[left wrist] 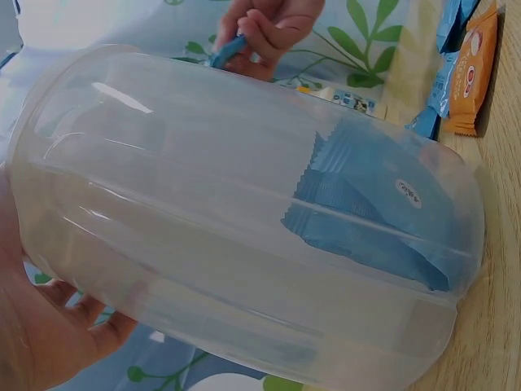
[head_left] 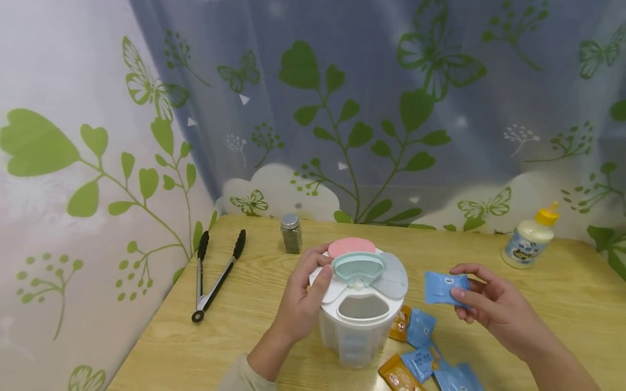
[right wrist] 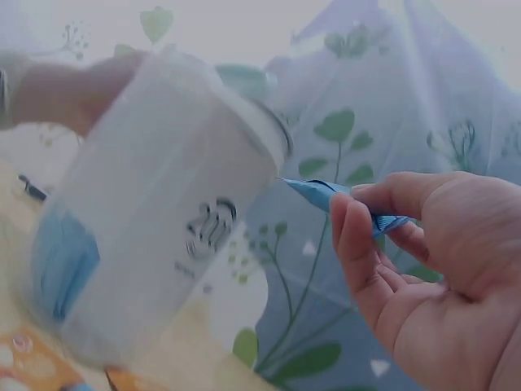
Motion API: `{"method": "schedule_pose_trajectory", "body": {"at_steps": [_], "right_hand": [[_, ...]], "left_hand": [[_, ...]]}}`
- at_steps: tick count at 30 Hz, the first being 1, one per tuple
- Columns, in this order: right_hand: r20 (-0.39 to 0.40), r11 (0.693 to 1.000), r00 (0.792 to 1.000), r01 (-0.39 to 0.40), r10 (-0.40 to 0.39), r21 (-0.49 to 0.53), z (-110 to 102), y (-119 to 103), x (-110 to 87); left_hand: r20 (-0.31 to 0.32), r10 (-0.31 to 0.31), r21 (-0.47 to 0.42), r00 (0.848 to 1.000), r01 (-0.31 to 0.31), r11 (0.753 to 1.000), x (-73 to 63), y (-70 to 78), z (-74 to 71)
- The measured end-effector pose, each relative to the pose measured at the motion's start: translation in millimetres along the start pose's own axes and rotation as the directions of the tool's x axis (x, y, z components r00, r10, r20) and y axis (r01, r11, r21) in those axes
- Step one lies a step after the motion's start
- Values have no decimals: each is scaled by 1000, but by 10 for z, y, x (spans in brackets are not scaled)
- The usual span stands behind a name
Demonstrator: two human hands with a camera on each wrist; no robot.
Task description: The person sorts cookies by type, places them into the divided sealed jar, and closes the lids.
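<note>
My left hand (head_left: 305, 293) grips a translucent storage canister (head_left: 352, 336) by its upper left side, with the thumb on the lid. Pink, mint-green and grey flaps top the white lid, and one front opening (head_left: 364, 308) stands uncovered. Through the clear wall in the left wrist view, blue packets (left wrist: 383, 204) show at the canister's bottom. Right of the canister, my right hand (head_left: 494, 309) pinches a small blue snack packet (head_left: 442, 288) between thumb and fingers, held above the table. Below it lie several blue packets (head_left: 420, 327) and orange packets (head_left: 398, 374).
Metal tongs with black tips (head_left: 215, 282) lie spread at the left of the wooden table (head_left: 166, 347). A small glass jar with a silver cap (head_left: 291, 234) stands at the back. A yellow-capped squeeze bottle (head_left: 528, 241) is at the back right, before the patterned curtain.
</note>
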State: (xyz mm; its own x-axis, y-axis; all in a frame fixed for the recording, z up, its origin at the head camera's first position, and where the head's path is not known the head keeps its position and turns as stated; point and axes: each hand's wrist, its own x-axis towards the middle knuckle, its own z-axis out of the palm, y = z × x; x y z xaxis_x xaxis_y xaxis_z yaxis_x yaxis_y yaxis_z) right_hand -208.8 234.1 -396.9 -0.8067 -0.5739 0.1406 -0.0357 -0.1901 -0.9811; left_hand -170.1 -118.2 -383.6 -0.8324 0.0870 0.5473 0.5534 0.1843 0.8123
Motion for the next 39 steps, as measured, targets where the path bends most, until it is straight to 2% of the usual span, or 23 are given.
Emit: {"method": "schedule_pose_trajectory", "body": {"at_steps": [4,8,14,22,24,27,32,35,39], "right_hand": [[36,999,999,28,-30,43,107,-94,5],[56,995,994,95,-97,34,270,-179,41],[31,982,982,186,-187,27,535,-256,195],[-13,974,977,214,-214,70,846,-308,368],[-36,972,972,232,-231,35,932,-333,404],[-70,965,963,254,-259,-71,1044,-370,432],[-102,939,963,216,-250,-267,1159,-401,393],[-95,928,963,213,-252,-306,1182,-398,362],[-74,933,966,217,-247,-286,1181,-400,350]], "left_hand": [[-2,8,1,1000,-8,1000,-1,-5,-1],[-3,19,4,1000,-19,1000,6,-19,-6],[-12,23,10,1000,-23,1000,19,-6,-29],[-17,-3,14,1000,3,1000,12,4,-39],[-19,-2,14,1000,2,1000,24,6,-34],[-22,10,9,1000,-10,1000,37,4,-21],[-19,22,9,1000,-22,1000,26,1,-1],[-12,18,14,1000,-18,1000,17,2,4],[-12,20,17,1000,-20,1000,9,-1,3]]}}
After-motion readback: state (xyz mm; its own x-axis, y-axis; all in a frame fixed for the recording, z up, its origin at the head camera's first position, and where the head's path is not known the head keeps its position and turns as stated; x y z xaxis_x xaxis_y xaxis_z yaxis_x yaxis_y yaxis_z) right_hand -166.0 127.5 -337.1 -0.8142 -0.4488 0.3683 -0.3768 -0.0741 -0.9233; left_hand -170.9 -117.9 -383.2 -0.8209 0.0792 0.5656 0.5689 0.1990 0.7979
